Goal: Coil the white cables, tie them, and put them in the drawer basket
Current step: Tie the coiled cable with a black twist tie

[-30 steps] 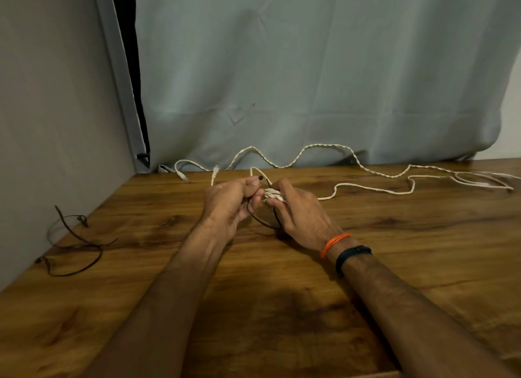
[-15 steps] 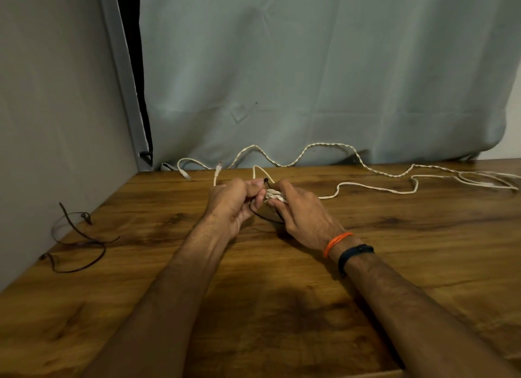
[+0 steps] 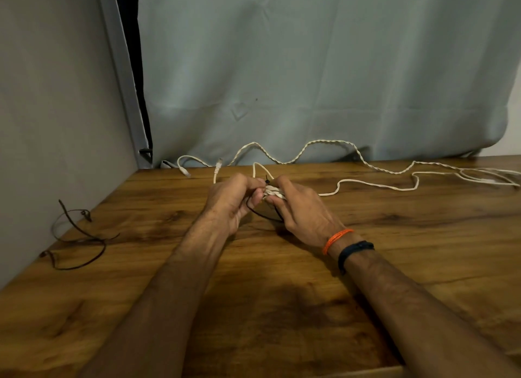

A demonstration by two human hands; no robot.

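Both hands meet above the wooden counter (image 3: 282, 265), a little in front of the pale curtain (image 3: 310, 67) that hangs behind its far edge. The right hand (image 3: 304, 211) grips a small coiled white bundle (image 3: 273, 192), its fingers (image 3: 277, 201) curled under the loops and its thumb over the top. The left hand (image 3: 232, 200) sits just beside it, its fingers (image 3: 258, 198) curled in tight and pinching a thin black tie (image 3: 262, 214) that loops down below the bundle and comes up as a short black tip above it.

From the bundle a loose white cable (image 3: 375, 183) trails off along the counter toward the right edge, where it joins a tangle of more white strands. A twisted white cable (image 3: 324, 142) snakes along the foot of the curtain behind the hands, and two white plug ends (image 3: 218, 163) lie near the curtain, left of the hands.

An orange band (image 3: 337, 238) and a dark band (image 3: 355, 251) circle the right wrist. Well to the left of the hands, close to the grey side wall (image 3: 56, 110), more black ties (image 3: 76, 236) lie in a loose heap on the counter.
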